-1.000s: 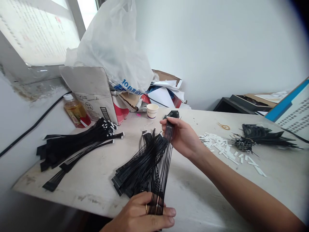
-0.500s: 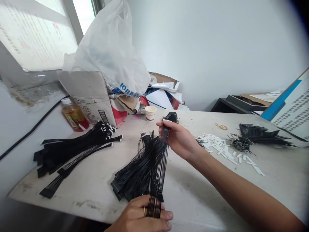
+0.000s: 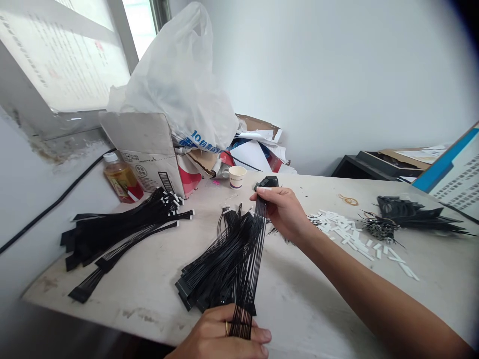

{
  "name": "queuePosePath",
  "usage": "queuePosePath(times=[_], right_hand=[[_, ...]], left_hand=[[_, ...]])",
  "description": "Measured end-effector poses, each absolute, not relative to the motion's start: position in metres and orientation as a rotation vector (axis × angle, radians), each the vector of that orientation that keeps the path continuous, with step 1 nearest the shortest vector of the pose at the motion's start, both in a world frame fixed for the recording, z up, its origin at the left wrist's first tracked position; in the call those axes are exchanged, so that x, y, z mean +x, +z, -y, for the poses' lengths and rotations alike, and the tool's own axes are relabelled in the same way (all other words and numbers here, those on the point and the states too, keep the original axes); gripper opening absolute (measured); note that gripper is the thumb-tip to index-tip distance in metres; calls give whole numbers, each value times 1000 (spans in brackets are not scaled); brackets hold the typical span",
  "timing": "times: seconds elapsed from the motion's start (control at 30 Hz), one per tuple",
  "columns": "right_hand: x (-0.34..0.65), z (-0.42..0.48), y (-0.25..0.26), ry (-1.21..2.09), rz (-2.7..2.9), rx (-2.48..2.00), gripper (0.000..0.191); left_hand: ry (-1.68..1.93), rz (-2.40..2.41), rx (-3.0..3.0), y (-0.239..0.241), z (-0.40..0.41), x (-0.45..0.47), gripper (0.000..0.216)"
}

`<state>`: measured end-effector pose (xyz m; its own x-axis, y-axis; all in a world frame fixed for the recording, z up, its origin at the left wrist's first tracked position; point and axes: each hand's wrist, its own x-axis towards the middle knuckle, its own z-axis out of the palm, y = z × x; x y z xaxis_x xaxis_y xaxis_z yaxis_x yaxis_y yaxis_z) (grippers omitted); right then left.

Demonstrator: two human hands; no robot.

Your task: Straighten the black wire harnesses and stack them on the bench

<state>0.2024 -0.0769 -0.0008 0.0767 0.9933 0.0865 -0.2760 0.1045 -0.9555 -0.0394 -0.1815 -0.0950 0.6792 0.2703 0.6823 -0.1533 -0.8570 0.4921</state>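
Work looks partway, left hand (image 3: 220, 331) and right hand (image 3: 286, 212) holding a flat black multi-wire strip (image 3: 253, 269), though which is finished, central black-cable heap (image 3: 213, 274) or white-tipped black-cable heap (image 3: 119, 230), is unclear.

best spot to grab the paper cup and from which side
Probably its side wall just under the rim, from the near left. The cup stands upright and flares upward; papers crowd behind, and the right hand holds cables close by on the right.

Left fingers (image 3: 261, 334) and right fingers (image 3: 276, 196) hold black wires (image 3: 256, 259).
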Motion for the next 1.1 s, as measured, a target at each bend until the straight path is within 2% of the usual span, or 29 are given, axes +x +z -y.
queuePosePath(times=[0.17,0.37,0.47,0.57,0.77,0.93,1.1], right_hand=[[204,76,0,1246,1060,-961,29],[227,71,6,1276,1278,-976,26],[237,71,10,1199,1376,-1000,34],[241,73,13,1099,1384,-1002,41],[238,68,7,996,1319,-1034,52],[238,60,-2,966,1394,-1065,48],[244,58,-3,982,1498,-1060,34]], left_hand=[[1048,-120,2348,-95,185,-43,31],[1086,-241,2007,-75,190,-52,32],[989,-371,2067,-72,193,-51,28],[1001,-508,2106,-74,195,-48,34],[980,-495,2114,-71,197,-48,32],[966,-495,2163,-68,198,-48,35],[1092,-575,2153,-79,200,-46,38]])
